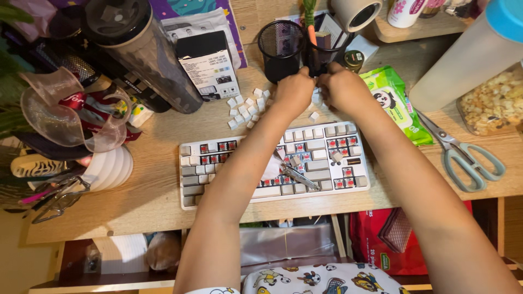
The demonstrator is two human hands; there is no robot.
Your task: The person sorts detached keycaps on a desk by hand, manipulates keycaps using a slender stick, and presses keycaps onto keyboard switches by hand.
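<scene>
Hands meet above the keyboard. The left hand and right hand are curled up close together, but I cannot tell what they pinch. Loose white keycaps lie in a pile just beside the left hand.

Loose keycaps lie behind the keyboard; scissors right of it; pen cups behind the keycaps.

Black-and-white box stands behind the keyboard; green wipes pack lies right.
</scene>
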